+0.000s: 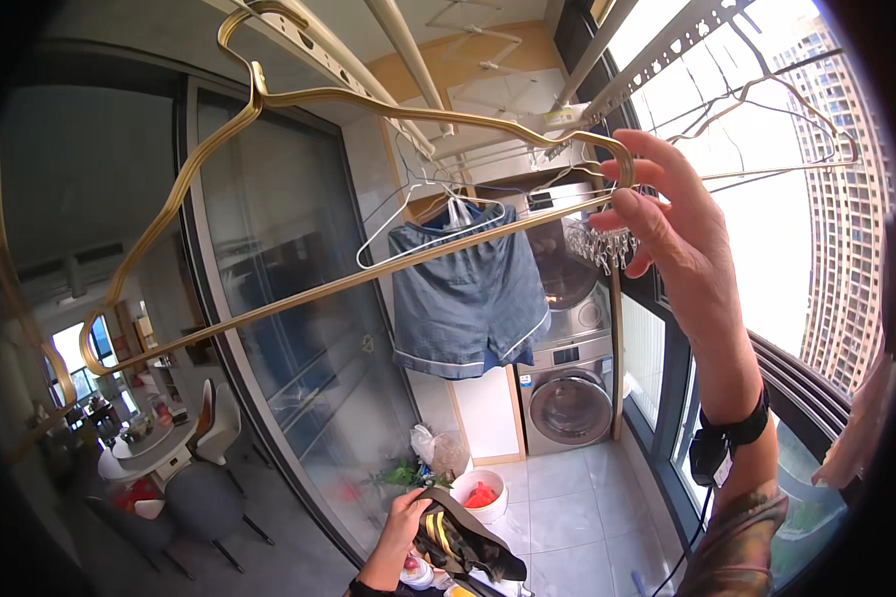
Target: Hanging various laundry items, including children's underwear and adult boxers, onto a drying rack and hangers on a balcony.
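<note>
My right hand [682,229] is raised at the right, its thumb and fingers closed around the right end of a large gold clothes hanger [257,88]. The hanger spans the upper view, and its hook reaches up to a pale drying rail [309,50]. Low in the middle, my left hand [400,527] grips a dark olive garment [468,542] with yellow stripes, which hangs bunched below the fingers. What kind of garment it is cannot be made out. Beyond the hanger, blue-grey shorts [468,289] with white trim hang on a white hanger [388,234].
A washing machine [570,408] stands at the far end, with another front-loading machine [562,264] above it. A white bucket [483,493] with something red inside is on the tiled floor [567,507]. Glass sliding doors [289,259] run along the left; windows line the right, beside more hangers [767,164].
</note>
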The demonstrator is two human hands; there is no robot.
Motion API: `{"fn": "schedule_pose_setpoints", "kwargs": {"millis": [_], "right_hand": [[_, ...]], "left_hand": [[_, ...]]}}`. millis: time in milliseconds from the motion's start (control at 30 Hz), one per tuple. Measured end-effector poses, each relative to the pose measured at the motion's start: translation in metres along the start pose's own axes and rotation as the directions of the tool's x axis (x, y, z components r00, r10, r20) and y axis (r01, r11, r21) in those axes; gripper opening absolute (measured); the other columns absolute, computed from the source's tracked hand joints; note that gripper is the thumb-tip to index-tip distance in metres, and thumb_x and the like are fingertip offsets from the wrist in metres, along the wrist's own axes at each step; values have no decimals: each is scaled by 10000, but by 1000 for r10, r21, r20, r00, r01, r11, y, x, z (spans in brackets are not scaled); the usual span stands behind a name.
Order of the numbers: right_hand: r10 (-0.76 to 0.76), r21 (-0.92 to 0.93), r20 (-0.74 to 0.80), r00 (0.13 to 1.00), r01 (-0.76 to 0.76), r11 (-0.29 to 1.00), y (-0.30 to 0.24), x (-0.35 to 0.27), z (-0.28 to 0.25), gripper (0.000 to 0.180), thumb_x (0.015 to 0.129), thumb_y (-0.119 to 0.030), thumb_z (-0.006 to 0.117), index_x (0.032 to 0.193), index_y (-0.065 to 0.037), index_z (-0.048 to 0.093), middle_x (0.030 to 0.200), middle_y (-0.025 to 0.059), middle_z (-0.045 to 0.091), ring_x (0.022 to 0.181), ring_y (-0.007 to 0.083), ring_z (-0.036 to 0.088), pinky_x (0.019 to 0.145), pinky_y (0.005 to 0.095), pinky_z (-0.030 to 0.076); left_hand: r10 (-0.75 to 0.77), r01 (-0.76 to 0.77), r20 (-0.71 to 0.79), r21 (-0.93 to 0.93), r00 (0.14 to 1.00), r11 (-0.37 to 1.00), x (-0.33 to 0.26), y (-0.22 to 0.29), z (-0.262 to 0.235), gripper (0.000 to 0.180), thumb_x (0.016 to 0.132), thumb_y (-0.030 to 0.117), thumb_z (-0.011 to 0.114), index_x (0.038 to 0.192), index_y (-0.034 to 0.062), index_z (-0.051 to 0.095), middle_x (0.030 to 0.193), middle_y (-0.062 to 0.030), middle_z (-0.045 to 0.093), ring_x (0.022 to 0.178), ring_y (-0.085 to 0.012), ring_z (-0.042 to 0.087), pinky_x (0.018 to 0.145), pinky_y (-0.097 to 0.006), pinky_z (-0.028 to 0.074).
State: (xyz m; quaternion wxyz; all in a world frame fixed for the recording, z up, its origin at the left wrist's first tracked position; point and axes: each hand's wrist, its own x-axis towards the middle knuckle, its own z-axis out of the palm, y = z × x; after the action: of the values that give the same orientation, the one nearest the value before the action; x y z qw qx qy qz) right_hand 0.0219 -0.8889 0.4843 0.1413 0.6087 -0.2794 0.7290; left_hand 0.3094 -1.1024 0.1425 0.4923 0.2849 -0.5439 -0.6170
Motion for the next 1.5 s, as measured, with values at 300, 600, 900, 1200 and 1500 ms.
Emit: {"fn": "schedule_pose_setpoints", "kwargs": {"millis": [300,600,900,1200,1500], "right_hand": [[195,755,234,953,-304,581,4,9,15,250,989,-193,500,1142,-3,554,933,131,670,649,110,670,438,145,456],[114,777,21,993,-88,624,-27,56,30,339,952,-130,562,1253,22,539,939,49,613,719,26,600,524,90,476],[15,493,136,991,-81,866,-4,32,55,231,914,-121,566,1067,19,667,763,2,574,585,33,528,525,184,493],[446,338,180,877,-481,809,110,-103,50,234,950,-124,533,1117,-8,648,793,-20,567,674,22,523,537,168,485],[596,413,88,798,-573,707,131,-152,19,246,970,-150,539,1159,-15,622,832,-4,553,624,36,524,564,176,464]], "left_hand": [[17,-15,-61,31,998,999,-27,2,-2,194,885,57,515,1008,-54,617,886,-81,671,739,-149,653,659,-252,524],[10,-10,-100,0,995,1000,-50,8,-11,179,885,33,511,997,-56,618,872,-74,667,733,-146,650,649,-255,522],[91,-43,116,-370,989,928,-81,28,0,495,759,6,435,1252,-39,447,942,-189,673,858,-247,684,801,-332,559],[12,-36,-52,-474,999,880,-69,5,-6,453,967,444,470,1119,21,533,906,-131,661,813,-214,661,761,-336,542],[-69,25,-136,-306,988,952,-59,-39,-21,438,961,444,507,1102,31,536,961,-120,622,875,-219,640,742,-360,554]]}}
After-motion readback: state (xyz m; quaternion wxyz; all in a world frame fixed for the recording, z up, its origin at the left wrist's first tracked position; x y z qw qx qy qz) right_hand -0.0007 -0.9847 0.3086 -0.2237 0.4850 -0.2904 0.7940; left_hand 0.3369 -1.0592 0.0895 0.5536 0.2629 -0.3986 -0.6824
